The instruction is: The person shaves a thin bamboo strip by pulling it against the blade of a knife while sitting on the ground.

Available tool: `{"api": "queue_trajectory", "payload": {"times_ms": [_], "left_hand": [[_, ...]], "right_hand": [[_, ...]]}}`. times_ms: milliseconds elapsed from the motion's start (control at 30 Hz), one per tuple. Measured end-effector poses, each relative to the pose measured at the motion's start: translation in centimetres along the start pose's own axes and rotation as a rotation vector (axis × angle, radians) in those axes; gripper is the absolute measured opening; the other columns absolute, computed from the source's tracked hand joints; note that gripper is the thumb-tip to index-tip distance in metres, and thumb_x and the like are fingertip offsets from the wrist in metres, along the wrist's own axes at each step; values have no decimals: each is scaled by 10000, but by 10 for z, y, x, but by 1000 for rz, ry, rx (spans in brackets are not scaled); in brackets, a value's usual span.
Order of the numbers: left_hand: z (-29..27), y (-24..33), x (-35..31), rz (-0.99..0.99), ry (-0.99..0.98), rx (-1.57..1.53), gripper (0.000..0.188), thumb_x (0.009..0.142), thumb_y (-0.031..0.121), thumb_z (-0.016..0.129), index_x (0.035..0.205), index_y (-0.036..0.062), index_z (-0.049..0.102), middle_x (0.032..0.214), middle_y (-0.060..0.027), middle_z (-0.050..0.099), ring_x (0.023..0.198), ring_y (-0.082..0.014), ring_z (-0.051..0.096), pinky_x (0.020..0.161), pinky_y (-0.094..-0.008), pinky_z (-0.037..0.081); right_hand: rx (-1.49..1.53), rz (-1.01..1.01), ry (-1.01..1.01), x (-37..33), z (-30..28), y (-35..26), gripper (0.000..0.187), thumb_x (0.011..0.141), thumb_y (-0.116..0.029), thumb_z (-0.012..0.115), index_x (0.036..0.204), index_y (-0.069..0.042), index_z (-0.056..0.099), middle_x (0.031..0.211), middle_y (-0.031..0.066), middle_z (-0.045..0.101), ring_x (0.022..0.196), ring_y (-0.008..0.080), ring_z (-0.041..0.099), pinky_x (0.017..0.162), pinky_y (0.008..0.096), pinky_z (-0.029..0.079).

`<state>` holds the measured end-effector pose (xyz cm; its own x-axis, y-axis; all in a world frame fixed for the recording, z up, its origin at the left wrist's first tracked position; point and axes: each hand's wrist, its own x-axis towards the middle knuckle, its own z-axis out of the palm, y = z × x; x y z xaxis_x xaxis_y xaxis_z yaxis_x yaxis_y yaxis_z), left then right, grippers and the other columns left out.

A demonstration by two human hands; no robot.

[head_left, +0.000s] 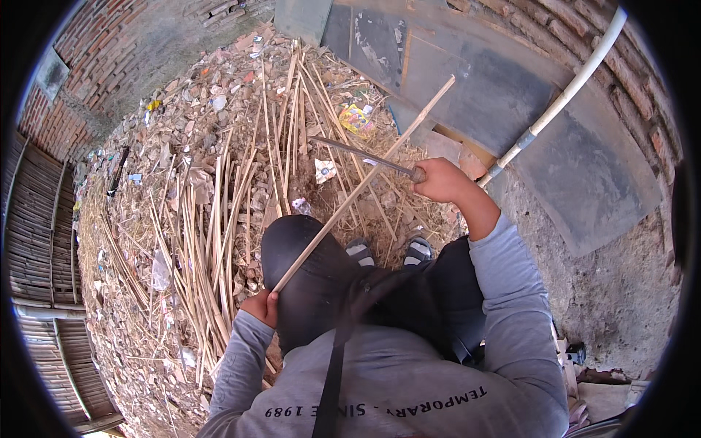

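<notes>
My left hand [261, 307] is closed round the near end of a long bamboo strip [350, 198], which slants up to the right across my left knee. My right hand [442, 180] grips the handle of a long-bladed knife [363, 154]. Its dark blade points left and crosses the strip partway along; whether it touches the strip I cannot tell. Many loose bamboo strips [219, 241] lie in a heap on the ground to the left, and more strips [292, 139] fan out ahead of my knees.
Rubble and litter [197, 109] cover the ground. A yellow wrapper [355, 120] lies ahead. On the right, dark panels [467, 80] lean against a brick wall, with a white pipe [566, 95] in front. A bamboo-slat wall [40, 226] stands at far left. My sandalled feet [360, 252] are below.
</notes>
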<state>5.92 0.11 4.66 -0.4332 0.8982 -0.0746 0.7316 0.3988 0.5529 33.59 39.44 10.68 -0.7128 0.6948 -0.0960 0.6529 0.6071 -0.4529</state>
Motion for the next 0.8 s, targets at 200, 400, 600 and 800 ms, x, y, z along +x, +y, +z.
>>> {"api": "queue_trajectory", "payload": {"times_ms": [200, 400, 600, 800], "left_hand": [[-3, 0, -2, -17, -5, 49, 381, 982, 336, 461, 795, 22, 570, 668, -256, 582, 671, -476, 585, 597, -521, 450], [3, -6, 1, 22, 20, 115, 373, 984, 346, 455, 808, 39, 575, 658, -247, 588, 660, -477, 586, 584, -539, 450], [2, -7, -4, 26, 10, 152, 337, 976, 335, 472, 856, 38, 578, 634, -244, 589, 640, -473, 593, 577, -543, 456], [3, 8, -5, -8, 52, 262, 332, 976, 336, 466, 844, 42, 547, 640, -244, 591, 618, -465, 589, 558, -546, 452]], "right_hand": [[-187, -68, -223, -6, 11, -38, 341, 702, -239, 672, 1002, -76, 680, 974, 191, 679, 915, 374, 647, 808, 468, 512], [-47, 37, 15, 14, 17, 27, 342, 709, -291, 706, 912, -20, 658, 828, 207, 661, 811, 383, 644, 728, 457, 508], [-228, -78, -222, -6, 7, -42, 325, 696, -218, 643, 987, -79, 684, 938, 189, 678, 910, 379, 647, 790, 466, 521], [-156, 29, -199, 8, 9, -15, 307, 689, -197, 643, 977, -100, 692, 899, 175, 681, 896, 364, 654, 767, 473, 524]]}}
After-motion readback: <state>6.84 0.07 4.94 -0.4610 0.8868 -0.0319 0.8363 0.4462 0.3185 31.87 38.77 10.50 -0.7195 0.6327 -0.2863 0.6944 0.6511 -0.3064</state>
